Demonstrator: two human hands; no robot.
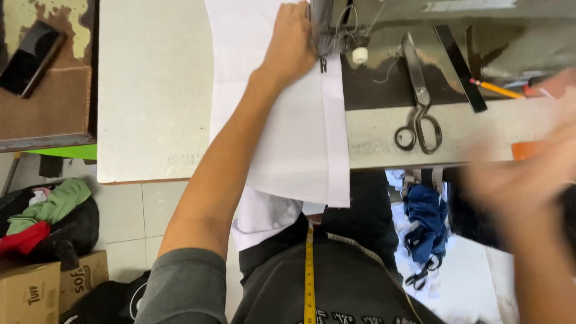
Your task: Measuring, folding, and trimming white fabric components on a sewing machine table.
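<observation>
White fabric (300, 120): lying flat on the sewing table (150, 90), folded edge running toward the presser foot (324, 57), lower end hanging over the table's front edge.
Left hand (291, 45): pressing palm-down on the cloth just beside the presser foot, fingers laid flat and spread, clamping nothing.
Right hand (522, 180): blurring at the right edge, off the table; grip impossible to tell.
Scissors (418, 102): lying on the machine bed, right of the cloth.
Pencil (497, 89): resting near a black ruler (461, 67).
Yellow tape measure (309, 276): hanging down the chest.
</observation>
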